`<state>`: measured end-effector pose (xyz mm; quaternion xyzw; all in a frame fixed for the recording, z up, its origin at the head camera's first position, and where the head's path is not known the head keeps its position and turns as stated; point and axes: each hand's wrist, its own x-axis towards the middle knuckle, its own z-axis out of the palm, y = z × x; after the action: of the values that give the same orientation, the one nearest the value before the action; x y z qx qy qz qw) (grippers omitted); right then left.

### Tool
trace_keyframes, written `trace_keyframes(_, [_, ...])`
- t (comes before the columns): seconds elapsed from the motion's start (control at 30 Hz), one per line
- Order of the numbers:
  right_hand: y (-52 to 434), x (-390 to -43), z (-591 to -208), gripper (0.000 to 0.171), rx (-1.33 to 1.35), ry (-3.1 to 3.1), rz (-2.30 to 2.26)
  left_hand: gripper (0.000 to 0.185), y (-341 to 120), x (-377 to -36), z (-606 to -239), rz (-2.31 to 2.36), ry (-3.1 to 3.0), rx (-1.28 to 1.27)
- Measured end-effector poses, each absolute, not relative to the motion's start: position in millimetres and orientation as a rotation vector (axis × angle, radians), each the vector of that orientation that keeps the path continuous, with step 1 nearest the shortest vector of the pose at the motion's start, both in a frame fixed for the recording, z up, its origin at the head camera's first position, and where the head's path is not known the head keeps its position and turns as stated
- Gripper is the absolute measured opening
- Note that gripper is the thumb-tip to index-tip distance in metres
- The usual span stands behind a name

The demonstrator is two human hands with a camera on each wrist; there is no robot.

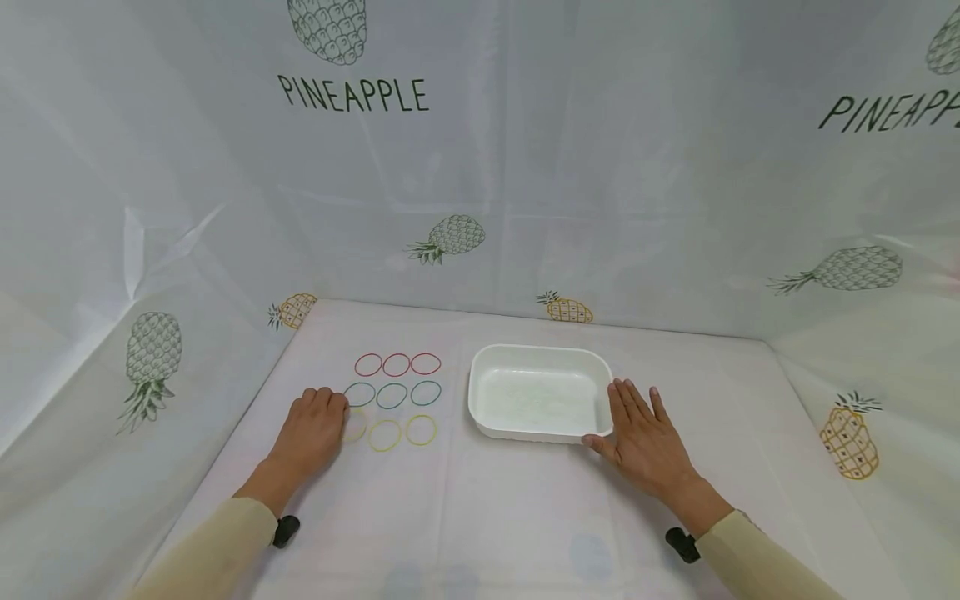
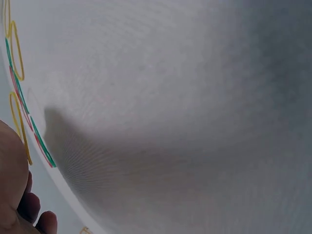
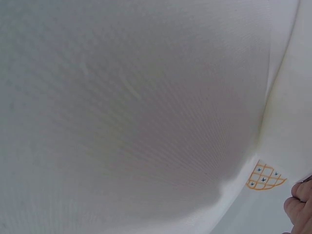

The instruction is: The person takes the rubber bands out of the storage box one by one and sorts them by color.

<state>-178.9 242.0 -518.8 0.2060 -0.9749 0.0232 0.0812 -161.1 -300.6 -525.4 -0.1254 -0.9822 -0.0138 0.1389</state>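
Note:
Thin coloured rubber bands lie in three rows on the left of the table: red bands (image 1: 396, 354) at the back, green bands (image 1: 392, 383) in the middle, yellow bands (image 1: 385, 421) in front. Beside the leftmost yellow band, my left hand (image 1: 311, 425) rests with loosely bent fingers; its fingertips are hidden in the head view. The left wrist view shows the thumb (image 2: 10, 170) close to a yellow band, no grip visible. A white rectangular tray (image 1: 540, 435) stands right of the bands. My right hand (image 1: 647, 442) touches its right side with straight fingers, thumb by the front corner.
A pale cloth (image 1: 517, 517) covers the table. White sheeting (image 1: 600, 167) printed with pineapples rises behind and along both sides.

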Motion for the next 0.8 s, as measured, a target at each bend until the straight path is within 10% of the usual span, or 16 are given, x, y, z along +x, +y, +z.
trace_keyframes(0.8, [236,-182,-523,0.099,0.635,-2.895,0.068,0.011,-309,-161,-540,-0.031,-2.795,-0.34])
